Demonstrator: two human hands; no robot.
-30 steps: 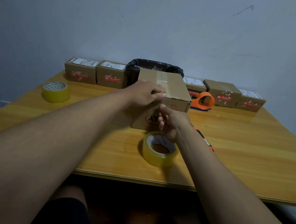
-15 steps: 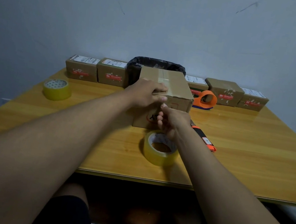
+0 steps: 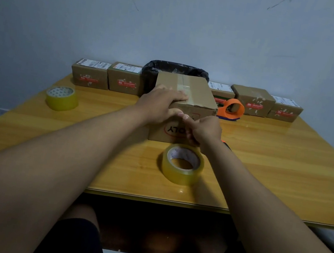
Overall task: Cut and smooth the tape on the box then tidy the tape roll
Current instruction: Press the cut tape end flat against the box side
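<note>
Since a moment ago the right hand (image 3: 203, 130) has shifted slightly along the box (image 3: 190, 99) front, fingers pinched there on something I cannot make out, while the left hand (image 3: 161, 103) lies open on its top edge, tape roll (image 3: 182, 164) just in front on the table (image 3: 286, 167).

Brown box (image 3: 197, 97), yellow tape roll (image 3: 182, 164), orange dispenser (image 3: 232, 108), black bag (image 3: 176, 68)

Head camera looks forward-down, close over table (image 3: 286, 167).
</note>
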